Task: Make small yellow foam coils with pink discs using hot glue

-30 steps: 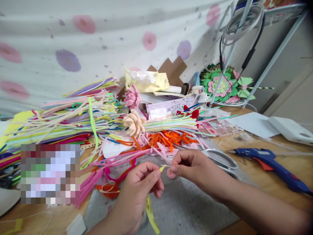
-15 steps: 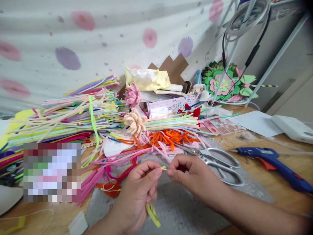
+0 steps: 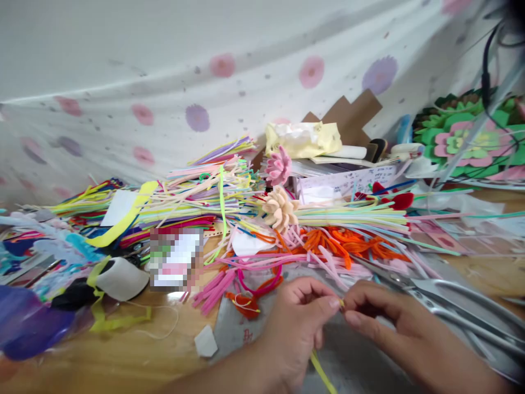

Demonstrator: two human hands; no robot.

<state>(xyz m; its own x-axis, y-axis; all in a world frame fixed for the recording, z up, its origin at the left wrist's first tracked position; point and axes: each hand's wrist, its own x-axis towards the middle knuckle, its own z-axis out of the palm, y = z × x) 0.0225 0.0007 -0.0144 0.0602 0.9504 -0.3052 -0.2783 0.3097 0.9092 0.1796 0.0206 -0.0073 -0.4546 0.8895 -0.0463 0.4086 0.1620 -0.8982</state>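
My left hand [image 3: 301, 323] pinches a small yellow piece between thumb and forefinger, low and right of centre in the head view. A yellow strip [image 3: 322, 372] hangs below its palm. My right hand [image 3: 394, 323] is closed, its fingertips pressed together right beside the yellow piece; whatever it holds is too small to make out. Both hands are over a grey mat [image 3: 344, 350]. Silver scissors [image 3: 447, 298] lie by my right hand, partly behind it. Orange pipe cleaners [image 3: 328, 243] and a cream flower [image 3: 280, 209] sit beyond the hands.
Bundles of coloured pipe cleaners [image 3: 197, 202] spread across the wooden table [image 3: 135, 355]. A pink flower [image 3: 278, 166], a yellow packet [image 3: 303, 139] and green paper flowers [image 3: 471, 142] stand at the back. A white cap-like piece [image 3: 123, 278] and purple plastic [image 3: 33, 323] lie left.
The view has swung left, so things appear further right and more of the table's left side shows. The glue gun has left the view. Both hands remain together at the yellow piece.
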